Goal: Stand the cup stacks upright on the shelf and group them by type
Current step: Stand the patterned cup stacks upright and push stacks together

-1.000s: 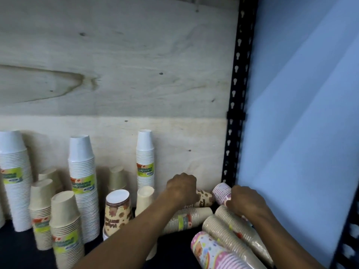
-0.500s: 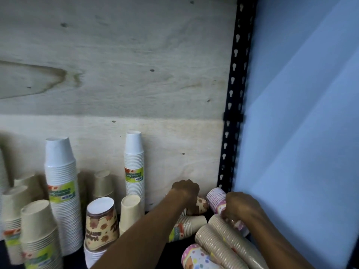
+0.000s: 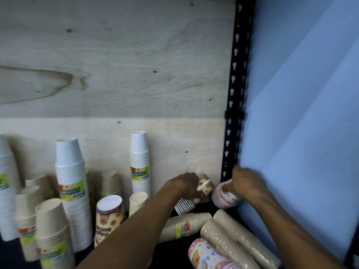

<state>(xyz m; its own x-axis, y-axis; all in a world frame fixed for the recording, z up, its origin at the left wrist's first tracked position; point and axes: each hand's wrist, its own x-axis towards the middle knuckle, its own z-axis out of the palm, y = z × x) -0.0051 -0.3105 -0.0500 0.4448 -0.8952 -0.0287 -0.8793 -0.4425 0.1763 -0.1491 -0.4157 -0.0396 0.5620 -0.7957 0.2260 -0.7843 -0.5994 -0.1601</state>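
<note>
My left hand (image 3: 185, 186) grips a brown-patterned cup stack (image 3: 204, 188), tilted with its top toward the back wall. My right hand (image 3: 245, 184) holds a pink-striped cup stack (image 3: 223, 199) in the back right corner, by the black post. Below them lie three kraft stacks: one with a green label (image 3: 184, 227) and two long ones (image 3: 239, 241). A pink party-print stack (image 3: 206, 256) lies at the front. Upright on the left stand white stacks (image 3: 72, 191) (image 3: 139, 164), kraft stacks (image 3: 53, 230) and a brown-patterned stack (image 3: 109, 218).
A plywood back wall (image 3: 116, 74) closes the shelf behind. A black perforated post (image 3: 236, 94) and a blue side panel (image 3: 301, 133) bound it on the right. The shelf floor (image 3: 202, 207) is dark.
Both hands have lifted their stacks: the brown-patterned stack has tipped up in my left hand, and the pink-striped stack has moved into the back right corner. The camera has shifted slightly.
</note>
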